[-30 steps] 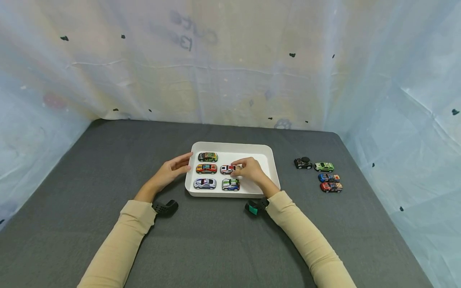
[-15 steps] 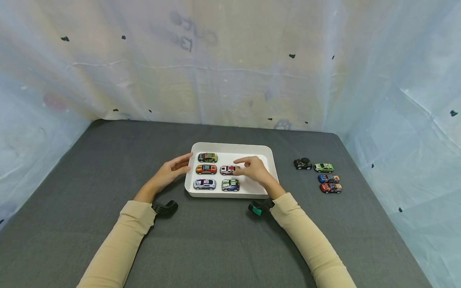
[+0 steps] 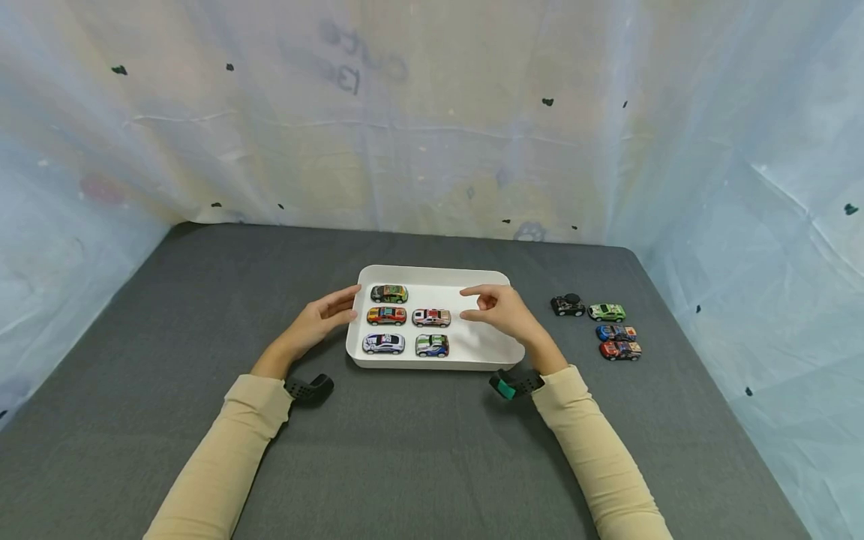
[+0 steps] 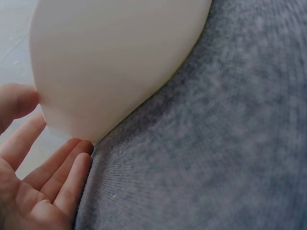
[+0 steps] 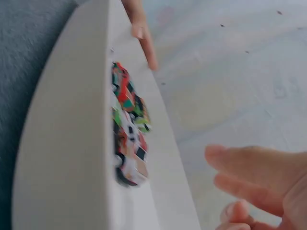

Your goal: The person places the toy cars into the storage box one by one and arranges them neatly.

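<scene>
My left hand (image 3: 316,324) rests its fingertips against the left end of a white tray (image 3: 439,368); in the left wrist view those fingers touch the tray's outer wall (image 4: 110,72). My right hand (image 3: 505,311) hovers over the tray's right part with thumb and forefinger apart and nothing between them. Nearest to it is a white and red toy car (image 3: 431,318) standing on the tray. Also in the tray are a dark green patterned car (image 3: 389,294), a red and yellow car (image 3: 387,316), a white and purple car (image 3: 383,343) and a white, green and blue car (image 3: 432,346).
Right of the tray, on the grey cloth-covered table (image 3: 405,450), stand a black car (image 3: 568,305), a green car (image 3: 607,313), a blue car (image 3: 616,333) and a red and black car (image 3: 620,350). A pale plastic sheet (image 3: 432,150) hangs behind the table.
My right hand has let go of the white and red car and drawn back to the right, its fingers spread apart. The car stays on the tray, and my left hand has not moved.
</scene>
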The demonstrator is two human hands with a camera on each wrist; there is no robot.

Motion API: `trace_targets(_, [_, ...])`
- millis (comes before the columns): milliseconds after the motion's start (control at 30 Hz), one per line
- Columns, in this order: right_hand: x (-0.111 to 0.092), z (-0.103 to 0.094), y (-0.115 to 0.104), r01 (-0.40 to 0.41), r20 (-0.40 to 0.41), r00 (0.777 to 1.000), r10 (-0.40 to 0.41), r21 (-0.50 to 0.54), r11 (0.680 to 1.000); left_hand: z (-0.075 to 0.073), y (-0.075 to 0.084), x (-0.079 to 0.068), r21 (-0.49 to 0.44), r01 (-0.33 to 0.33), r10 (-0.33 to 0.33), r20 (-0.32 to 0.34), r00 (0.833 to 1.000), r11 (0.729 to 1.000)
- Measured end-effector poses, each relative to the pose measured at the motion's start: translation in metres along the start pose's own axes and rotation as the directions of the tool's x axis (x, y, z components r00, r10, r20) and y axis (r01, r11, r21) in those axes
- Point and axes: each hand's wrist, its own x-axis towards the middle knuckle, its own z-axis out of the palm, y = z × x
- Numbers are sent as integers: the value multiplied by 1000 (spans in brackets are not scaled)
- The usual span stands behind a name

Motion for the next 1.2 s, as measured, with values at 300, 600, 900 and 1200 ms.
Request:
trace_targets(300, [-6,-21,9,53,8,999,-52,-37,998,0,0,0,1,5,-5,2,1000,1000])
trace_targets(600, [-8,-45,30,27,-35,999,-27,6,1000,-1,0,0,-7,4,-4,3,1000,1000])
trace_targets(900, [-20,-70,42,17,-156,988,-12,34,999,-1,0,1,-4,5,-5,4,1000,1000])
trace_targets(1200, [-28,-87,54,9,-226,974,-2,30,1000,-1,0,-1,13,7,-7,5,1000,1000])
